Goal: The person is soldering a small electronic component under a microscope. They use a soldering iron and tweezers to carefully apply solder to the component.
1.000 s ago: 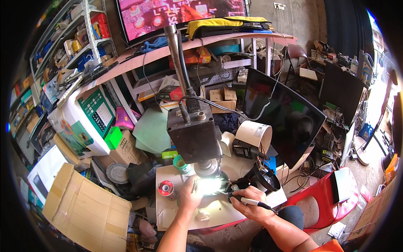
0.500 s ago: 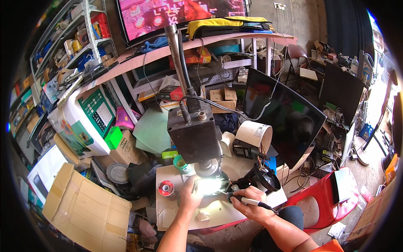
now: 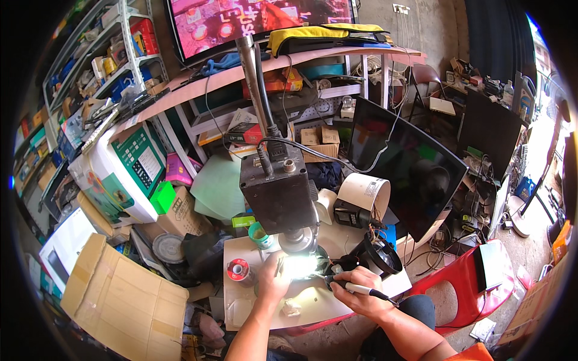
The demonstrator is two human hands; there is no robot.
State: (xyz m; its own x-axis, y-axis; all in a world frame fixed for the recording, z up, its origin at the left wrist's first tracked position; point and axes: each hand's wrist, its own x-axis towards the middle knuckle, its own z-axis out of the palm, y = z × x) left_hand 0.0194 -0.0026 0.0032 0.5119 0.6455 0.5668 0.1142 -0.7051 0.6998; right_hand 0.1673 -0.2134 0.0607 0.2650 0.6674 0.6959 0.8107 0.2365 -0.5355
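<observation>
Beneath the lens of a boxy black microscope head (image 3: 277, 195), a small workpiece (image 3: 299, 267) sits in a white glare so strong that its outline and long axis cannot be made out. It lies between two bare hands: just right of the left hand (image 3: 272, 279), farther off to the left of the right hand (image 3: 365, 302) and slightly beyond it.

The left hand is the nearer, its fingers reaching the edge of the light; whether they pinch the piece or merely steady it, one cannot tell. The right hand closes in a writing grip around a pen-shaped tool (image 3: 359, 289) with a white barrel. The tool's long axis slants from the rear end at lower right up toward the glare at upper left, so that its front end spans the gap between right hand and workpiece. Whether the tip touches is lost in the brightness.

Around them, on a pale work surface (image 3: 241, 310), a red-labelled spool (image 3: 239, 271) stands left of the left hand, with a teal cup (image 3: 261, 236) beyond it. A small whitish lump (image 3: 291, 308) rests between the forearms, and a round black housing (image 3: 378, 256) leans beyond the right hand.

Farther out, a large dark monitor (image 3: 409, 168) tilts at right, a red chair (image 3: 466, 304) stands below it, and a lit screen (image 3: 259, 21) glows pink at the top.
</observation>
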